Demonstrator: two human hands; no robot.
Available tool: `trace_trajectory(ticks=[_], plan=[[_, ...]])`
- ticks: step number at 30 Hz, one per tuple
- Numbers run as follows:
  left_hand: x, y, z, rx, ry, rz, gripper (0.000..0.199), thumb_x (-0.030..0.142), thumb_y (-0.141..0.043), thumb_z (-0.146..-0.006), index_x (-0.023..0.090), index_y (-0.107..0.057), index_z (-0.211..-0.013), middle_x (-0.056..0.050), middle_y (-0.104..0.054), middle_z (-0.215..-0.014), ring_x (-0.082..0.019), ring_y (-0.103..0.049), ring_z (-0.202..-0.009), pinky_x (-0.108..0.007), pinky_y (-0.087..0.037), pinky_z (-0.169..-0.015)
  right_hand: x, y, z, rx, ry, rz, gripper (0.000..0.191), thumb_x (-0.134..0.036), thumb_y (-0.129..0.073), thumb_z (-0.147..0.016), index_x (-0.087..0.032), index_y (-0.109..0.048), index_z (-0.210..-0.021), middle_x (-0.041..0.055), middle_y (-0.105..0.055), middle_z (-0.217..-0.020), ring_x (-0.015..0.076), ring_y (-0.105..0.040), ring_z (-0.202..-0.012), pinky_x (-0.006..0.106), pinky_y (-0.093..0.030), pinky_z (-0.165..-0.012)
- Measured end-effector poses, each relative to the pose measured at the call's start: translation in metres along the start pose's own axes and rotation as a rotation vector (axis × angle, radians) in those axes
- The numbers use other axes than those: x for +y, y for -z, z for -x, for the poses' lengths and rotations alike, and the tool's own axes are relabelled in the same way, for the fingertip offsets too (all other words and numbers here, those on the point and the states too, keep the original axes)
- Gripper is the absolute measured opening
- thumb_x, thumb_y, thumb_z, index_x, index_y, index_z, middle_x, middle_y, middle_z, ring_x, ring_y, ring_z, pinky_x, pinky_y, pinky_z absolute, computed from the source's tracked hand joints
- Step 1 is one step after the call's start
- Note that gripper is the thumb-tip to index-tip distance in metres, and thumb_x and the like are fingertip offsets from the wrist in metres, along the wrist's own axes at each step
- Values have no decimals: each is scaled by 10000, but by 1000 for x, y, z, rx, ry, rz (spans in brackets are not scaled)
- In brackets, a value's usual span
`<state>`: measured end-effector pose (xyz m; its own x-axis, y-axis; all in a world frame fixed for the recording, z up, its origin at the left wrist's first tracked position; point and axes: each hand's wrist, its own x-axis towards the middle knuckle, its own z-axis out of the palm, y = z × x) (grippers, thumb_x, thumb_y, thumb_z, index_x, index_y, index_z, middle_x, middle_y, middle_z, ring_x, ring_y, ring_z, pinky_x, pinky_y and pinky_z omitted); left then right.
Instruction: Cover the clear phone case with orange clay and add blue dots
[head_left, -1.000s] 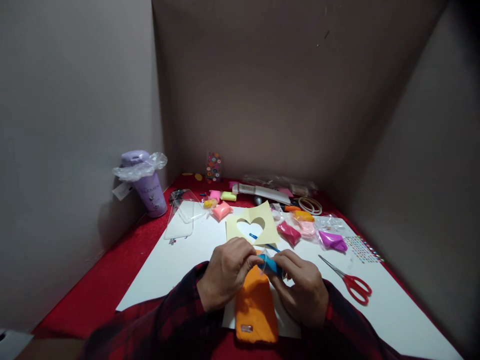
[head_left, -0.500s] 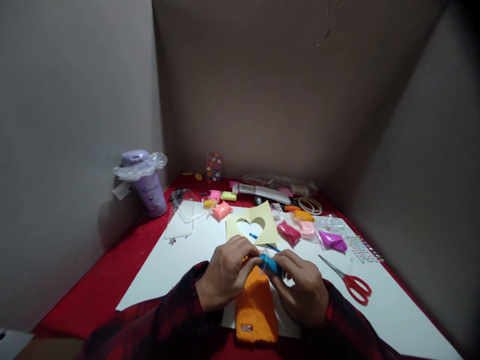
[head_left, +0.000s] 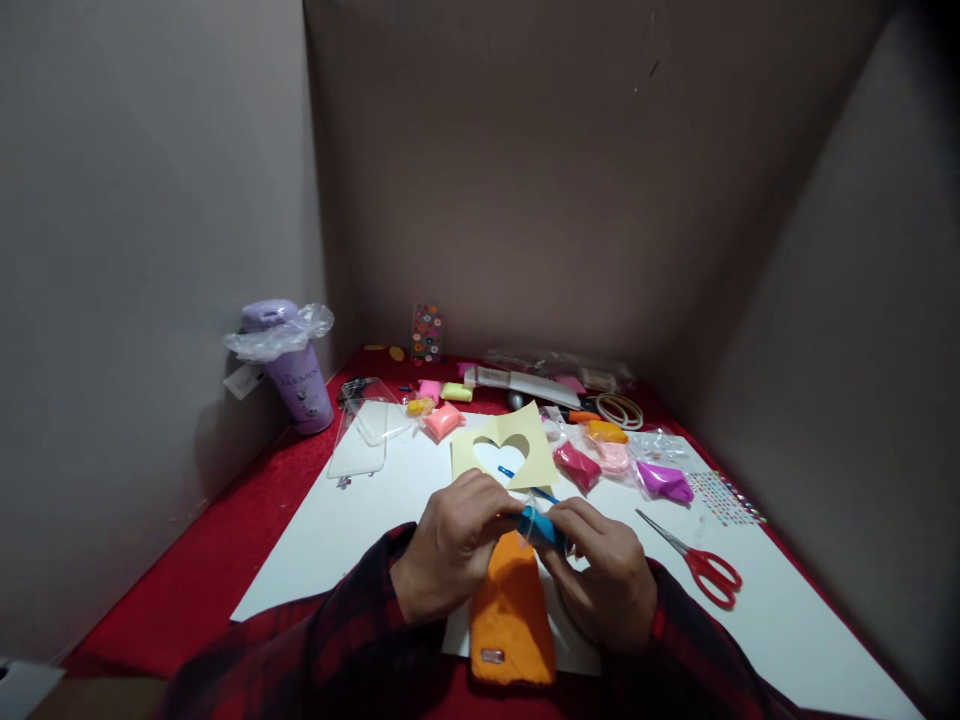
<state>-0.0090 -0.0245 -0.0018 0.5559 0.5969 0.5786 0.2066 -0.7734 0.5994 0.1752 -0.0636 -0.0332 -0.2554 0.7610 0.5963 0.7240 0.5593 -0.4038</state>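
Between my two hands is a small clear packet of blue clay (head_left: 543, 528). My left hand (head_left: 459, 540) pinches its left end, thumb and fingers pressed together. My right hand (head_left: 604, 570) grips the other end, fingers curled round it. Just below lies an orange clay-covered phone case (head_left: 513, 615) with a small rectangular opening near its front edge. Beyond my hands sits a pale yellow paper (head_left: 540, 450) with a heart cut out of it. A blue stick-like tool (head_left: 546, 495) lies partly under that paper.
Red-handled scissors (head_left: 705, 570) lie at the right, near a gem sticker sheet (head_left: 724, 498). Purple (head_left: 664, 482) and crimson clay packets (head_left: 577, 466) lie behind. Clear phone cases (head_left: 360, 445) are at the left, near a lilac cup (head_left: 300, 385). Grey walls surround the red-covered table (head_left: 217, 560).
My left fingers have shifted slightly at the end of the blue clay packet, and the packet's clear film looks a little different. Everything else stays in place.
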Motion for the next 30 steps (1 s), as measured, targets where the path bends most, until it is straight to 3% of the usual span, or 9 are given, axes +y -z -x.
trace_trajectory(ticks=[4,8,10,15,19,24,28,30], plan=[[1,-1,-1,17,127,78,107,171,-485,-826,148,-584,-793,-51,-559,-744,-156,-483,-732,-288,-380,-672,0,0,1,-7,-10,6,72,-171,-507,-824,-184,-577,-835,31,-536,-732,135,-474,-596,255,-352,-538],[2,3,-5,9,465,558,170,292,-508,-828,143,-550,-759,-12,-514,-677,-116,-464,-618,-256,-386,-590,3,-2,2,-47,-61,88,85,-203,-496,-837,-185,-579,-831,32,-540,-737,141,-495,-608,259,-360,-559],[1,5,-7,47,542,762,216,331,-499,-833,138,-542,-745,4,-494,-635,-98,-447,-573,-240,-374,-556,7,0,0,-65,-77,161,99,-233,-495,-842,-183,-577,-815,32,-544,-733,148,-511,-615,262,-364,-561],[-5,3,-6,107,608,899,203,314,-567,-795,114,-578,-760,-16,-549,-645,-82,-451,-548,-223,-357,-527,27,24,-9,-70,-108,332,123,-242,-468,-857,-197,-577,-894,52,-587,-825,176,-571,-697,266,-399,-584],[-6,0,-4,83,637,952,196,263,-636,-738,96,-601,-835,-91,-639,-782,-109,-518,-615,-240,-397,-563,41,42,-7,-192,-172,493,146,-175,-501,-805,-232,-581,-914,41,-603,-847,189,-593,-688,264,-395,-518],[-6,-3,-4,109,687,996,215,210,-712,-655,115,-573,-788,-40,-620,-682,-83,-499,-530,-217,-377,-515,46,37,-1,-277,-249,597,159,-139,-522,-766,-236,-577,-879,25,-602,-846,209,-608,-717,285,-407,-525],[-9,-6,-1,105,753,1029,217,300,-665,-712,118,-551,-744,0,-541,-609,-58,-455,-506,-180,-342,-472,43,35,-1,-316,-262,576,123,-194,-530,-786,-252,-571,-887,15,-594,-910,200,-611,-722,288,-424,-524],[-11,-7,0,97,796,1022,252,357,-634,-736,122,-541,-749,9,-511,-593,-52,-438,-490,-166,-312,-440,41,38,-1,-321,-235,544,199,-252,-574,-772,-275,-559,-970,13,-583,-993,200,-612,-745,295,-443,-540]])
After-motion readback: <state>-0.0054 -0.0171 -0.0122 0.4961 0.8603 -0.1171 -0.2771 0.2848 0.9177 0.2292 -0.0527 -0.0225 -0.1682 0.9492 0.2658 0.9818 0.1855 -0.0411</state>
